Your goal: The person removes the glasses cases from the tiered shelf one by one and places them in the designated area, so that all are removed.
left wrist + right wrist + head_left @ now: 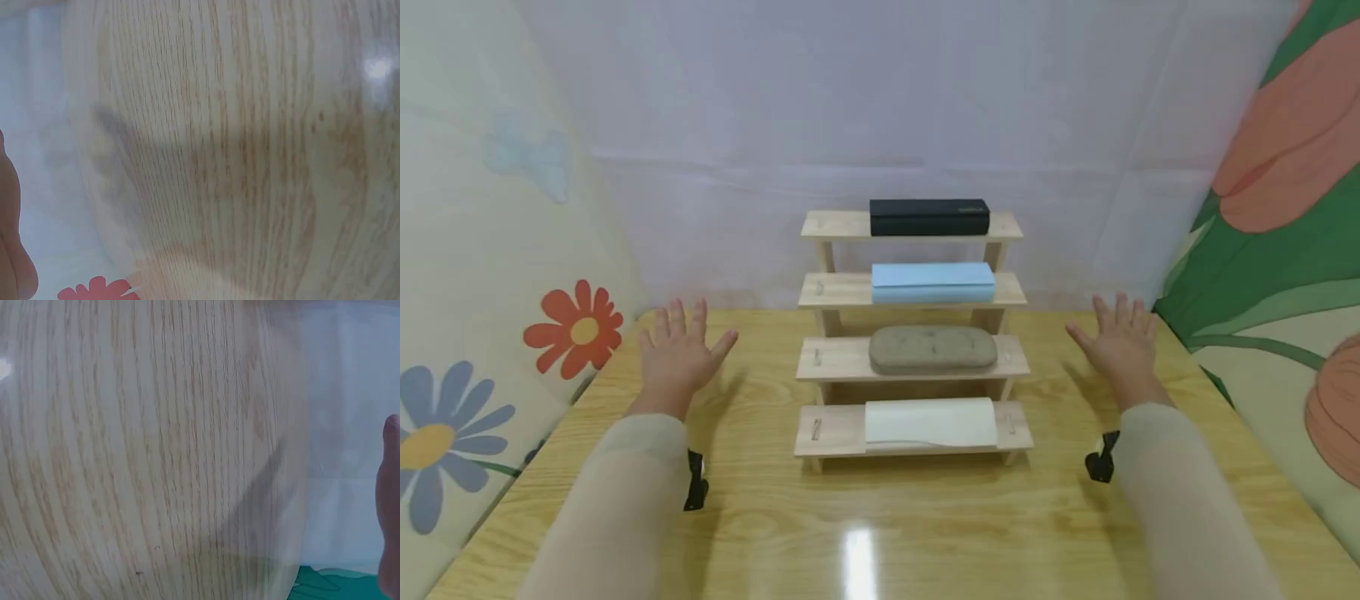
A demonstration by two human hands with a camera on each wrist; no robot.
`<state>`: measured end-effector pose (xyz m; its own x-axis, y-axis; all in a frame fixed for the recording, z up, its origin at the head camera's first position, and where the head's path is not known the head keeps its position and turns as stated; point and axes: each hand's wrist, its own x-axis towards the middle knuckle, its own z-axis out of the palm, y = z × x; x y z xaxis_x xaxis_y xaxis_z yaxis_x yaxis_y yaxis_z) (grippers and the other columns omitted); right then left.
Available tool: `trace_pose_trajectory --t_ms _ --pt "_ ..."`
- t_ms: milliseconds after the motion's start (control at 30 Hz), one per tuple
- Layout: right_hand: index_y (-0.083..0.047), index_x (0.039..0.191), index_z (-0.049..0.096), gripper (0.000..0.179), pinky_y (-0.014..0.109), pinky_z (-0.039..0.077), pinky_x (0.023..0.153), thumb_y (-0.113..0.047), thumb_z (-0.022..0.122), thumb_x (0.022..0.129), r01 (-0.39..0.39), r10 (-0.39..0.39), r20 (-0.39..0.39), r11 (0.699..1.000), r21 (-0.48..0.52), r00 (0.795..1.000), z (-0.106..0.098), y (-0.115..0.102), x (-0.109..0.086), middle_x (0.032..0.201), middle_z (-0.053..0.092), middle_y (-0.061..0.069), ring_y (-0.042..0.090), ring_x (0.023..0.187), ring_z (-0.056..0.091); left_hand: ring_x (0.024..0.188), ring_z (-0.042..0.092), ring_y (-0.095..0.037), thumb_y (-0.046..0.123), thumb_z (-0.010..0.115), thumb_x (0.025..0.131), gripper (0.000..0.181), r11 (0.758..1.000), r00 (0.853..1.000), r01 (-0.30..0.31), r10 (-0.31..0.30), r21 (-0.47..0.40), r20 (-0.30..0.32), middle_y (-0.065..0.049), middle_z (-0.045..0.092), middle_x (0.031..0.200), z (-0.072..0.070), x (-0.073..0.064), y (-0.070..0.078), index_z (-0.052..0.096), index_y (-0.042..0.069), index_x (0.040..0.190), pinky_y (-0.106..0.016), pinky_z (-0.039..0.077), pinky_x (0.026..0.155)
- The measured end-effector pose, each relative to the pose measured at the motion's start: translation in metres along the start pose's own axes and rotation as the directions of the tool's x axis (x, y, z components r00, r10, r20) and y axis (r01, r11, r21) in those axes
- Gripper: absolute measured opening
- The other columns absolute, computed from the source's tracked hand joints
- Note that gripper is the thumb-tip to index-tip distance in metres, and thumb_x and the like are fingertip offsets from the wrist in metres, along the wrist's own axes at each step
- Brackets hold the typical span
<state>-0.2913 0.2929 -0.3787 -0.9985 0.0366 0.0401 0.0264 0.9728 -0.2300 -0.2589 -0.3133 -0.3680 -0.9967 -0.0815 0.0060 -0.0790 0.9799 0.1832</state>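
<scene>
A stepped wooden rack point(832, 358) stands mid-table, one case on each of its tiers. On the top tier lies a black glasses case point(929, 218); below it is a light blue case point(932, 283). Lower down come a grey-brown padded case point(933, 349) and, at the bottom, a white case point(930, 422). To the rack's left, my left hand point(677, 354) is spread with fingers straight, holding nothing. My right hand point(1122, 346) is spread likewise on the rack's right, apart from it. Each wrist view shows only an edge of its hand.
The glossy wood-grain table point(760, 517) reflects a bright light near its front. A pale cloth point(880, 100) hangs behind it. Flower-printed panels flank the left point(467, 250) and right point(1262, 308) sides. A black strap piece point(696, 481) shows at the left wrist.
</scene>
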Motion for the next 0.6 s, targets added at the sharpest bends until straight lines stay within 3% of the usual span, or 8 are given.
trace_pose_trajectory --t_ms 133,267,400,600 --pt "-0.001 0.154 0.020 0.083 0.068 0.000 0.117 -0.064 0.029 0.100 0.017 -0.017 -0.062 1.000 -0.011 0.998 0.000 -0.004 -0.002 0.158 0.006 0.034 0.052 0.146 0.002 0.145 -0.006 -0.053 0.065 0.024 0.100 0.090 0.999 0.998 -0.034 0.033 -0.020 -0.046 -0.035 -0.012 0.157 0.000 -0.004 0.001 -0.003 0.000 0.155 -0.071 0.002 0.115" --pt "0.004 0.145 0.035 0.061 0.066 0.019 0.114 -0.041 0.042 0.104 0.066 -0.059 -0.148 0.997 0.040 0.987 0.001 -0.008 -0.010 0.150 0.027 0.034 0.051 0.139 0.022 0.142 0.015 -0.054 0.048 0.037 0.104 0.075 0.991 0.990 -0.100 0.090 -0.093 -0.104 -0.036 0.011 0.157 0.003 -0.012 0.009 0.020 -0.007 0.152 -0.070 0.018 0.113" --pt "0.007 0.135 0.047 0.048 0.066 0.030 0.108 -0.026 0.051 0.101 0.150 -0.119 -0.217 0.980 0.132 0.969 0.003 -0.016 -0.022 0.140 0.041 0.035 0.052 0.130 0.035 0.137 0.027 -0.053 0.036 0.044 0.104 0.064 0.959 0.984 -0.160 0.135 -0.232 -0.119 -0.034 0.024 0.154 0.005 -0.027 0.021 0.028 -0.006 0.149 -0.068 0.028 0.110" --pt "0.010 0.131 0.051 0.045 0.065 0.035 0.106 -0.020 0.056 0.099 0.246 -0.180 -0.252 0.933 0.261 0.951 0.008 -0.032 -0.041 0.134 0.048 0.036 0.053 0.125 0.041 0.130 0.041 -0.049 0.037 0.043 0.104 0.063 0.907 0.974 -0.212 0.167 -0.364 -0.152 -0.030 0.034 0.152 0.012 -0.052 0.036 0.027 -0.001 0.152 -0.065 0.041 0.100"
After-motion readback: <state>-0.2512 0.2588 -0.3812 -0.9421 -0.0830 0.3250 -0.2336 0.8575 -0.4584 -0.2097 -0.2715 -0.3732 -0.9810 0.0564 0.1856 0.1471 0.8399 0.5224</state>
